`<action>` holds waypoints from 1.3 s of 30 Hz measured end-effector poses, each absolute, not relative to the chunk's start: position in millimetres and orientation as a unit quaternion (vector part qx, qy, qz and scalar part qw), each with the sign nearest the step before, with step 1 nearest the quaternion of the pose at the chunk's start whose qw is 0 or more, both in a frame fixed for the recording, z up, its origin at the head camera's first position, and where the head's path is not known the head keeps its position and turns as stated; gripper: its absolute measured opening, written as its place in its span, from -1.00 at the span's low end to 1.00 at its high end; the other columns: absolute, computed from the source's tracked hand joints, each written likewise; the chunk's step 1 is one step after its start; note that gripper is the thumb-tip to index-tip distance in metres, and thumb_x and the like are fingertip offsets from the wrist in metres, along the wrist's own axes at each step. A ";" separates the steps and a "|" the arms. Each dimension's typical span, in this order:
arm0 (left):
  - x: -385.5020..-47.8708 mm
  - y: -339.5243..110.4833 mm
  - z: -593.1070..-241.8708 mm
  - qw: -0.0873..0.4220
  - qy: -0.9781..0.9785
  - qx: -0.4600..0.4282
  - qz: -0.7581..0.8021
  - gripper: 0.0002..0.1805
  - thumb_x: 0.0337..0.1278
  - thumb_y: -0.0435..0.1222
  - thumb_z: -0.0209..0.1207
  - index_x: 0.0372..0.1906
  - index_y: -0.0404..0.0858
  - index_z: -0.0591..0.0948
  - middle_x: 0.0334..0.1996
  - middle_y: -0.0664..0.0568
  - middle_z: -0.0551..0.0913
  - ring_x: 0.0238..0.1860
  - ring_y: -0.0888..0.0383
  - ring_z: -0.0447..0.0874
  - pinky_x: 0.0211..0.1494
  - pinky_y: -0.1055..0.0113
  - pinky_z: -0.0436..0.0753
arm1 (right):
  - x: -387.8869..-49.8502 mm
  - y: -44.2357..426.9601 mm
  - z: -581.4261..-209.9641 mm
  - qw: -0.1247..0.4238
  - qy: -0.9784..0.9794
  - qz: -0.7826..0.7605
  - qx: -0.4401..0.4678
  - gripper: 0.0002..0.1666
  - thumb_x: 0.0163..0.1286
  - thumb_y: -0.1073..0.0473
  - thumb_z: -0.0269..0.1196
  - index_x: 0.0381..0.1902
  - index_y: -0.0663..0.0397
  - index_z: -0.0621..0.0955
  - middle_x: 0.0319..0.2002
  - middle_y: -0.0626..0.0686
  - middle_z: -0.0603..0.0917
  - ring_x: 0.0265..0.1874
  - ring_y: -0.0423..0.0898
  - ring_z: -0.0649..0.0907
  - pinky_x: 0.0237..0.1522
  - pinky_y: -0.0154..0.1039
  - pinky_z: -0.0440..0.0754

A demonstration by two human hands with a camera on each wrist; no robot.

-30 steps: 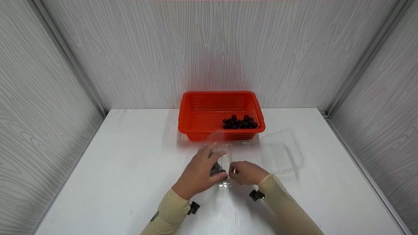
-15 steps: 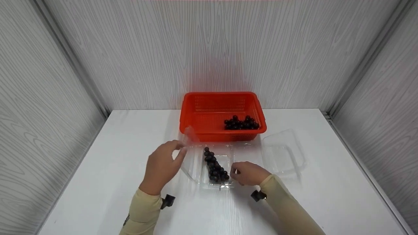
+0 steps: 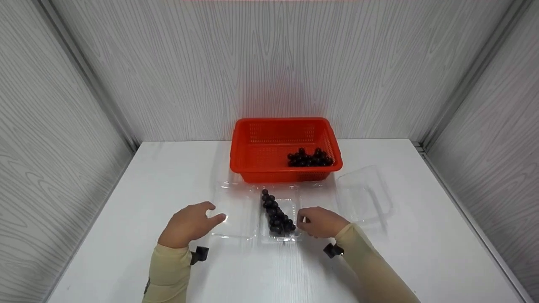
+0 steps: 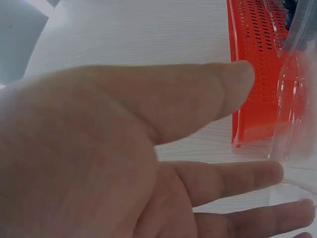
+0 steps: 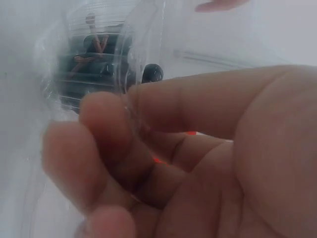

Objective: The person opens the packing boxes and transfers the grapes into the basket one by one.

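Note:
A clear plastic clamshell box (image 3: 289, 206) stands on the table in front of the red basket, its clear lid (image 3: 236, 212) laid open to the left. In the box lies a bunch of dark grapes (image 3: 274, 213), slanting from back left to front right; a stem shows through the plastic in the right wrist view. My right hand (image 3: 322, 222) pinches the box's right rim between thumb and fingers (image 5: 104, 116). My left hand (image 3: 189, 223) is at the lid's left edge, thumb and fingers spread, holding nothing; whether it touches the lid I cannot tell.
Behind the box is a red plastic basket (image 3: 252, 164) with another bunch of dark grapes (image 3: 310, 159) in its right front corner. A second clear plastic container (image 3: 361, 202) lies to the right, beyond my right hand. White wood-grain panels enclose the table at the back and sides.
My left hand has moved from over the grapes leftward and away. The lid has swung down to the left and now lies flat. My right hand stays at the box's rim.

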State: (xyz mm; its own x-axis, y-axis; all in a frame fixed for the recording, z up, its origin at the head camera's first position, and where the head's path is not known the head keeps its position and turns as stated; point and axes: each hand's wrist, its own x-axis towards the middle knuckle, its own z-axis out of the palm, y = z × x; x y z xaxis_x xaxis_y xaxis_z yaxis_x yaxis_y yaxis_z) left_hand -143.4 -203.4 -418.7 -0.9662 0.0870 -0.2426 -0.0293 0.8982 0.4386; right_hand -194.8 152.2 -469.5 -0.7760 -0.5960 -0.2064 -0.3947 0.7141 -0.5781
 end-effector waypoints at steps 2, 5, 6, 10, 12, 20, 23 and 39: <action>-146.3 -203.6 -424.2 0.144 0.964 0.016 0.222 -0.30 0.43 0.12 0.12 0.34 -0.37 0.54 0.27 -0.31 0.60 0.26 -0.28 0.57 0.30 -0.23 0.53 | -195.6 153.4 -469.2 0.189 0.905 -0.261 -0.277 -0.89 0.50 0.27 0.19 -0.23 0.10 0.65 -0.56 -0.10 0.57 -0.59 -0.19 0.56 -0.42 -0.17 0.56; -150.2 -204.5 -434.2 0.152 0.964 0.014 0.220 -0.31 0.42 0.09 0.14 0.31 -0.40 0.55 0.27 -0.33 0.60 0.22 -0.27 0.60 0.27 -0.21 0.55 | -196.1 155.0 -469.3 0.180 0.908 -0.256 -0.280 -0.89 0.50 0.29 0.19 -0.22 0.13 0.66 -0.55 -0.10 0.57 -0.59 -0.19 0.56 -0.43 -0.18 0.56; -151.6 -204.7 -437.2 0.153 0.964 0.013 0.218 -0.32 0.42 0.09 0.14 0.30 -0.42 0.55 0.26 -0.33 0.60 0.20 -0.26 0.61 0.26 -0.20 0.56 | -196.0 155.4 -469.4 0.178 0.908 -0.255 -0.280 -0.90 0.49 0.29 0.19 -0.22 0.12 0.65 -0.55 -0.10 0.57 -0.59 -0.19 0.56 -0.43 -0.18 0.56; -156.4 -203.9 -445.4 0.159 0.962 0.013 0.220 -0.32 0.41 0.06 0.16 0.30 -0.43 0.54 0.25 -0.33 0.60 0.20 -0.25 0.60 0.27 -0.19 0.55 | -195.3 155.7 -469.7 0.180 0.913 -0.251 -0.268 -0.93 0.50 0.27 0.19 -0.20 0.01 0.61 -0.55 -0.10 0.58 -0.59 -0.18 0.57 -0.45 -0.18 0.56; -157.7 -202.3 -447.2 0.162 0.962 0.014 0.219 -0.33 0.41 0.05 0.16 0.31 -0.43 0.54 0.26 -0.32 0.60 0.23 -0.27 0.58 0.30 -0.19 0.52 | -195.2 155.1 -470.7 0.181 0.916 -0.246 -0.259 -0.95 0.50 0.24 0.21 -0.18 -0.04 0.57 -0.54 -0.10 0.59 -0.58 -0.17 0.58 -0.43 -0.17 0.56; -159.2 -182.0 -442.5 0.103 0.968 0.041 0.227 -0.40 0.39 0.00 0.21 0.31 -0.34 0.57 0.11 -0.23 0.71 0.11 -0.18 0.69 0.23 -0.15 0.60 | -195.8 152.7 -469.1 0.108 0.936 -0.225 -0.249 -0.78 0.44 0.12 0.32 -0.16 -0.05 0.46 -0.49 -0.09 0.50 -0.52 -0.14 0.45 -0.40 -0.17 0.46; -158.7 -170.4 -439.2 0.062 0.967 0.059 0.241 -0.46 0.37 -0.04 0.24 0.28 -0.28 0.60 -0.18 -0.09 0.79 -0.14 -0.03 0.76 0.04 -0.06 0.69 | -196.3 150.8 -466.7 0.068 0.934 -0.241 -0.254 -0.79 0.43 0.11 0.32 -0.16 -0.03 0.48 -0.51 -0.12 0.49 -0.55 -0.17 0.45 -0.43 -0.19 0.46; -155.8 -132.1 -436.0 -0.044 0.952 0.130 0.274 -0.21 0.20 0.05 0.36 0.48 -0.14 0.44 0.29 -0.12 0.56 0.25 -0.13 0.56 0.29 -0.11 0.59 | -184.7 129.1 -462.7 -0.107 0.920 -0.264 -0.268 -0.83 0.33 0.27 0.36 -0.18 0.01 0.59 -0.29 -0.05 0.63 -0.30 -0.10 0.64 -0.23 -0.14 0.67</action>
